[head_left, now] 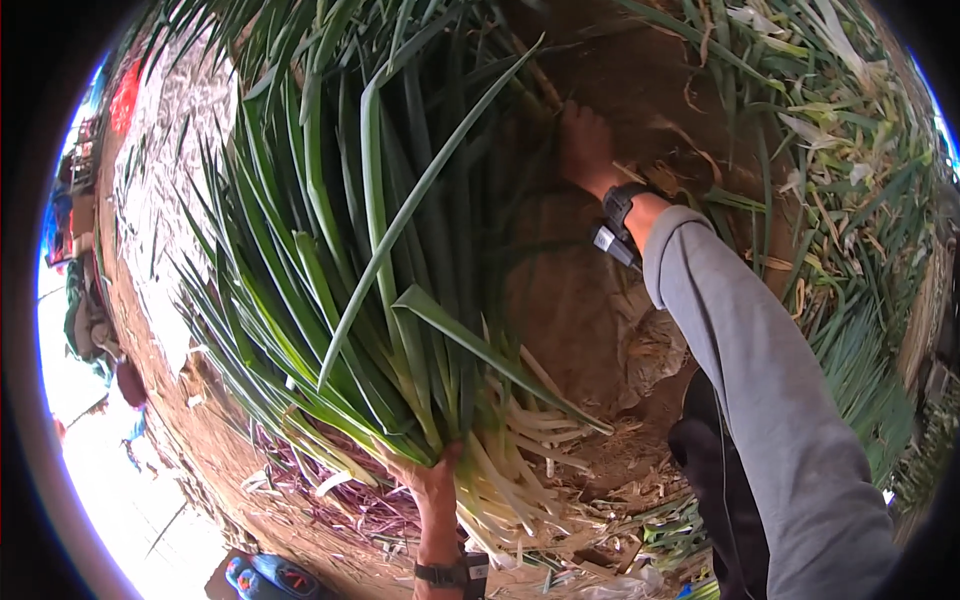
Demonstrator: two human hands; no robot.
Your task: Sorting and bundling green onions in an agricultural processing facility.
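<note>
I judge the step in hand to be gathering green onions [400,280] into a bunch; their leaves fan from six o'clock up towards eleven. My left hand [430,478] wraps round the lower stems at six o'clock, thumb to the right, its grip closed on the onions beside the pale stem ends [500,470]. My right hand [587,147] reaches to about half past twelve, in shade near the far leaves; I cannot tell whether its grip holds anything. The left forearm [437,530] comes in nearly upright from six; the right, in a grey sleeve [765,360], slants from five. The next move, I think, calls for steady left-hand pressure so no leaves snap.
</note>
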